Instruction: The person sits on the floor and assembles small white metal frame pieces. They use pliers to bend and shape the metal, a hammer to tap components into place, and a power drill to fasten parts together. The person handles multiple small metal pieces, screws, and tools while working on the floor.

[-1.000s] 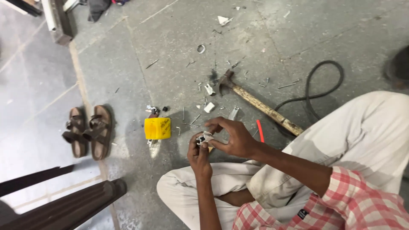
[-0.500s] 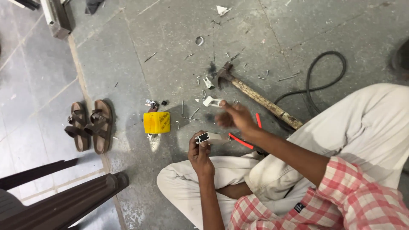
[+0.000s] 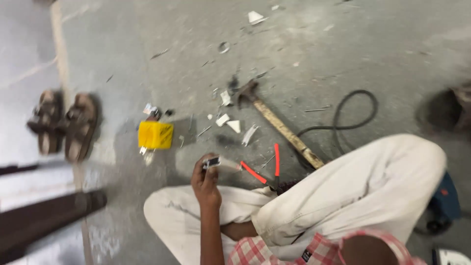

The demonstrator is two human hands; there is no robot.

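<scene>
My left hand (image 3: 206, 184) is raised in front of my folded legs in light trousers (image 3: 363, 186). Its fingers pinch a small white and black part (image 3: 212, 162), and the picture is blurred around it. Red-handled pliers (image 3: 265, 172) lie on the floor just right of that hand, against my knee. My right hand is out of sight; only a checked sleeve (image 3: 314, 250) shows at the bottom edge.
On the grey concrete floor lie a wooden-handled hammer (image 3: 284, 130), white broken pieces (image 3: 228, 120), a yellow box (image 3: 155, 135) and a looped black cable (image 3: 343, 118). Brown sandals (image 3: 64, 122) sit at the left. A dark bar (image 3: 44, 221) crosses the lower left. A blue tool (image 3: 444, 201) sits at the right.
My right hand left the small part, reached toward the floor and has gone out of view. The red-handled pliers now show beside my knee. My left hand still holds the part.
</scene>
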